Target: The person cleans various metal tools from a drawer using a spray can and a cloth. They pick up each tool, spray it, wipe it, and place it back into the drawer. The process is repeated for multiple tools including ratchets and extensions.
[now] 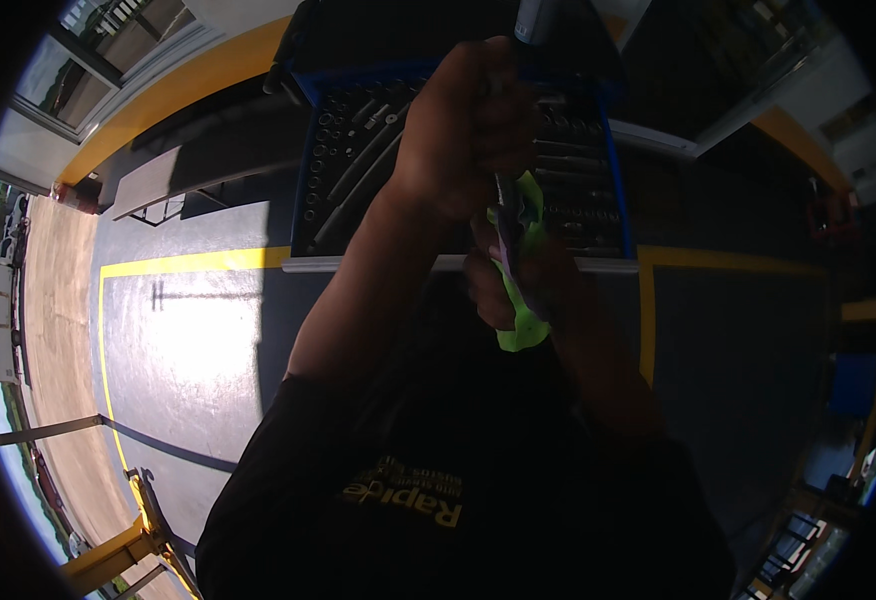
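Note:
My left hand [473, 125] is closed in a fist around a long metal bar tool [531, 20], held over the open drawer. Its thick silver end sticks out beyond the fist, and a thin shaft shows below it. Nearer my chest, my right hand [493, 290] is closed on a bright green cloth [525, 325], which is bunched along the lower part of the tool. Shadow and the cloth hide the tool's lower end, so its exact kind is unclear. Beneath both hands lies a blue-edged tool drawer [308, 165] holding sockets, ratchets and wrenches in dark trays.
The drawer's pale front edge [308, 265] runs just in front of my body. At the left stands a long low bench [203, 165]. Yellow lines [188, 263] mark the grey floor. A yellow metal frame [123, 555] is at the lower left, with dark shelving [793, 545] at the lower right.

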A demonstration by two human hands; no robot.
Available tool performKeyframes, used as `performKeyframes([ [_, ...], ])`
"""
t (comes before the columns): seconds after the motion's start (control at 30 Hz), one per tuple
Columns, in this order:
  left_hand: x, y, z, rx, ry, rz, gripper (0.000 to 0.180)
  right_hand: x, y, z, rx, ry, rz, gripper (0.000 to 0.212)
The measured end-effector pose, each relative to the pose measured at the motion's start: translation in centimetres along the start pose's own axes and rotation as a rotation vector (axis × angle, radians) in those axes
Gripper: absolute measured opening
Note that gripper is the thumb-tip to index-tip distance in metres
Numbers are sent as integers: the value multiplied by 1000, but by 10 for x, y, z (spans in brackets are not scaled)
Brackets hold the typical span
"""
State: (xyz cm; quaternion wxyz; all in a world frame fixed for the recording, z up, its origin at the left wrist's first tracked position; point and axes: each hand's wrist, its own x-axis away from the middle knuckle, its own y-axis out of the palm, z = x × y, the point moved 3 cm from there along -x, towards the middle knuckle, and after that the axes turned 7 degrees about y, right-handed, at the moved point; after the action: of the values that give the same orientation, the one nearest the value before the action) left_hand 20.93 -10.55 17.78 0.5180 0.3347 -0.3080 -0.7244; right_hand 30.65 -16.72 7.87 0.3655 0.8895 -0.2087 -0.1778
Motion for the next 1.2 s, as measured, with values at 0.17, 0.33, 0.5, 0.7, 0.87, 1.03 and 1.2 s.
performKeyframes([
  [0.17, -7, -7, -7, 125, -115, -67, 30, 5, 14, 7, -437, 22, -224, 32],
  [0.33, -20, -44, -19, 126, -70, -54, 28, 27, 3, 3, 91, 109, 321, 53],
  [0.5, -33, -103, -8, 164, 18, -60, 30, 32, 24, -11, 968, 136, 904, 66],
  [0.7, 18, -87, -14, -202, -23, 72, 70, 35, -5, -1, 426, -147, 758, 68],
  [0.87, 78, -115, -53, -944, -85, -309, 66, 22, -3, -24, 443, -320, 724, 70],
  [1.03, 92, -90, -49, -532, -256, -136, 63, 10, 0, -33, 566, -388, 671, 80],
  [1.2, 88, -69, -39, -510, -34, -161, 70, 3, 11, -36, 663, -442, 683, 95],
])
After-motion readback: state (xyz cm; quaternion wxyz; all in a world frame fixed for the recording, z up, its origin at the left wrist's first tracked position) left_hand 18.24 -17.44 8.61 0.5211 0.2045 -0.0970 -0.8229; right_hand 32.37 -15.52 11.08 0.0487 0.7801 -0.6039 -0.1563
